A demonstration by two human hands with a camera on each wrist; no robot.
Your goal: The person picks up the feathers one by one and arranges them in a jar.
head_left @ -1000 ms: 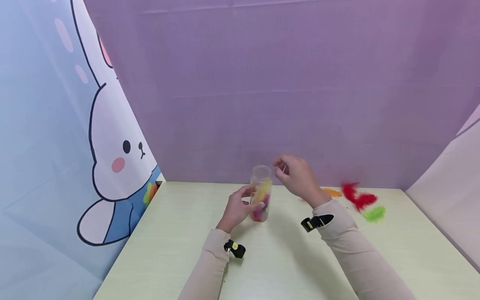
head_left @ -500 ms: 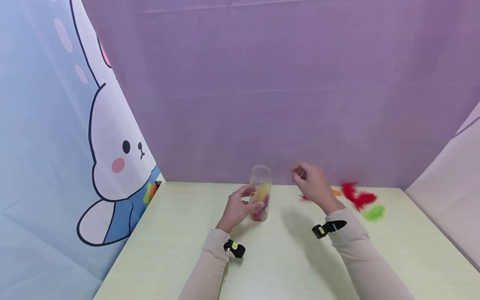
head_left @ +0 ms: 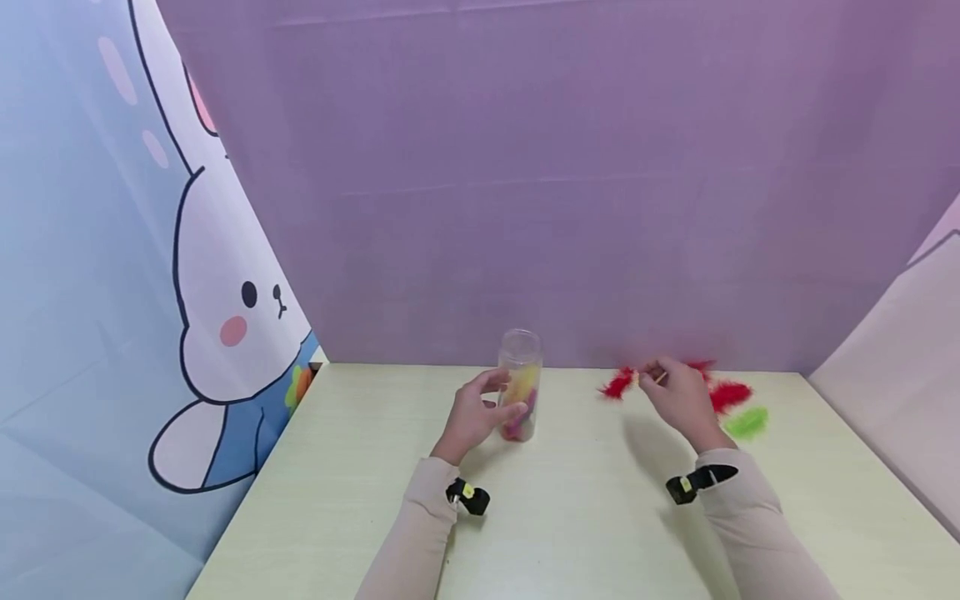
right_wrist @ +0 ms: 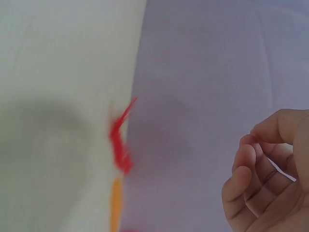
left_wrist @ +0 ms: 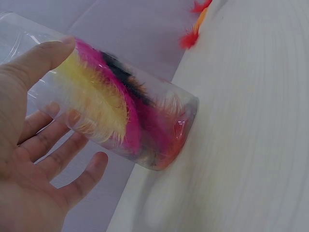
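Right grip (head_left: 678,404) shifted rightward in head view, now near red feather (head_left: 618,384); jar (head_left: 521,352) just below centre. Left wrist view: left grip (left_wrist: 31,186) half-curled, holding jar. Right wrist view: right grip curled, lower right, nothing visibly held.

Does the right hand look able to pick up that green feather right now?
Probably yes: the green feather lies on the table close beside the right hand, with nothing visible on top of it, so a small move rightward should do.
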